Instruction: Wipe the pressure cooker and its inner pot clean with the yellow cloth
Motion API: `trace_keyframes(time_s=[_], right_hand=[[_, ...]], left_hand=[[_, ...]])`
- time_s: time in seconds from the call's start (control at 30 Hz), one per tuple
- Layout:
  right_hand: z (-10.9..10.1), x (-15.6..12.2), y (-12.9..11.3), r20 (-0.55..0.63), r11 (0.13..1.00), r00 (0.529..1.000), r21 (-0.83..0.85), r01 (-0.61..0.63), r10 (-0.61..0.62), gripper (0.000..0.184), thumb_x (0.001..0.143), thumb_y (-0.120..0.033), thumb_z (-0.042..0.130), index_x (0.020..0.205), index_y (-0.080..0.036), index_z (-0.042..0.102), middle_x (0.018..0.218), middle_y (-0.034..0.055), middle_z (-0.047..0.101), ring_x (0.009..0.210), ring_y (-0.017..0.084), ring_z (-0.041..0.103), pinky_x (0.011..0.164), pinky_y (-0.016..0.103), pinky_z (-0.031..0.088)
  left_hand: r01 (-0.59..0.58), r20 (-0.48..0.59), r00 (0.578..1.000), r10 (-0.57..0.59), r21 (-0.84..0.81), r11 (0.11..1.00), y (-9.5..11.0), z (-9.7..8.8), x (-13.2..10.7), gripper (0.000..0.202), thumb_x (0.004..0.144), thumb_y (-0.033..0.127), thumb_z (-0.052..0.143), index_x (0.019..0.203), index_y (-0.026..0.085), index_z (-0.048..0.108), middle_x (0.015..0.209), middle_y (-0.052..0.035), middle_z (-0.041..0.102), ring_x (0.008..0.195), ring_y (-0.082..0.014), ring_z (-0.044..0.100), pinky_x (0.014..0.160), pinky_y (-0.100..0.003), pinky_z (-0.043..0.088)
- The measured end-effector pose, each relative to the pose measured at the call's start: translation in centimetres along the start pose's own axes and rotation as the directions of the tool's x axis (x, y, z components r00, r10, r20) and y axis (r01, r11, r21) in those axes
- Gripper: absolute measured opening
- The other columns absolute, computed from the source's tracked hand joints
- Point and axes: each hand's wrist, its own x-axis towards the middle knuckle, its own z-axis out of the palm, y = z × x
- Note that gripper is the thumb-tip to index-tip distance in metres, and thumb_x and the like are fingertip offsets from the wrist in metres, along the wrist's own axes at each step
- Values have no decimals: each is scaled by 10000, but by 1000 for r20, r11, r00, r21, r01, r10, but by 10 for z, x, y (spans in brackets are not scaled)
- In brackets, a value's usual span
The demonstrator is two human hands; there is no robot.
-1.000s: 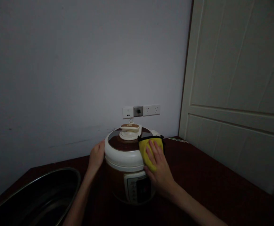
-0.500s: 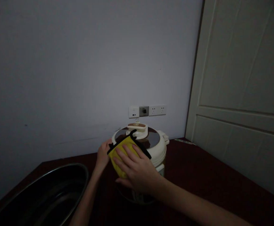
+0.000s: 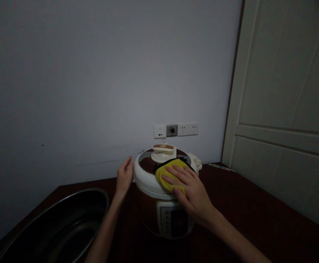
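Observation:
An electric pressure cooker (image 3: 151, 182) stands on the table, with a white rim, a brown and silver lid and a brown body. Its front control panel (image 3: 174, 221) faces me, and a cream valve handle (image 3: 163, 147) sits on top. My right hand (image 3: 189, 191) lies flat on a yellow cloth with black edging (image 3: 169, 175), pressing it against the lid's front right. My left hand (image 3: 125, 177) rests with fingers apart at the cooker's left rim, holding nothing.
A large dark steel basin (image 3: 55, 226) sits at the lower left on the dark red table (image 3: 244, 215). Behind the cooker, a white wall carries a row of sockets (image 3: 175, 130). A cream panelled door (image 3: 280, 91) stands at the right.
My right hand has wiped the yellow cloth rightward across the lid. My left hand stays at the left rim, with its fingers now spread. The view has shifted slightly.

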Motion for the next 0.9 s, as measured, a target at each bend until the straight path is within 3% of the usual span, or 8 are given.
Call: trace_keyframes(time_s=[0.13,0.23,0.3,0.53,0.6,0.7,0.77,0.9], right_hand=[[0,5,6,-63,968,990,229,-105,122,410,925,-351,307,1260,-252,522,1268,42,562,1213,222,464,1030,506,316],[-3,7,8,-64,868,969,460,-185,241,466,920,-433,291,1291,-229,486,1218,70,598,1183,235,495,1031,516,316],[-7,6,11,-25,735,937,628,-256,347,495,920,-463,269,1315,-227,450,1184,73,620,1185,228,495,1041,504,305],[-28,-4,42,12,350,828,903,-250,560,486,922,-456,254,1265,-188,469,1096,112,662,1088,224,576,993,463,377],[-37,-6,57,-75,458,791,846,-271,607,466,904,-468,326,1227,-185,508,1095,116,661,1073,229,582,989,456,380],[-46,-8,86,-230,661,744,663,-352,628,429,866,-476,424,1161,-197,563,1110,103,654,1101,237,559,1010,462,351],[-45,-10,107,-263,723,744,565,-397,614,422,850,-470,449,1146,-195,571,1128,102,643,1121,244,546,1002,463,362],[-23,-15,139,-168,746,775,454,-487,609,476,845,-466,429,1200,-170,543,1215,131,590,1136,259,541,982,453,394]], left_hand=[[-446,-27,893,449,75,892,47,-18,-33,399,811,231,466,1182,112,551,1259,-129,554,1194,-210,483,1027,-371,356],[-798,304,579,757,22,602,87,-14,-71,367,820,139,441,1170,142,554,1191,-107,606,1153,-189,519,996,-365,403],[-878,523,432,735,58,475,104,0,-89,395,818,214,494,1205,141,527,1205,-110,598,1168,-215,506,1009,-403,390],[-921,714,357,602,162,354,114,25,-86,376,851,186,471,1224,157,510,1268,-110,553,1176,-255,488,938,-431,428],[-858,662,432,613,91,505,121,10,-73,322,858,197,455,1156,157,569,1139,-92,640,1046,-211,580,874,-365,473],[-539,456,781,427,147,829,137,-25,-39,275,845,307,471,986,165,659,919,-61,707,768,-165,643,674,-277,513],[-302,261,935,241,227,926,145,-49,-3,278,780,369,528,850,148,680,771,-47,702,650,-168,622,549,-256,484],[-112,108,991,79,346,932,140,-74,78,297,731,376,560,864,128,659,723,-33,668,628,-149,580,527,-228,431]])
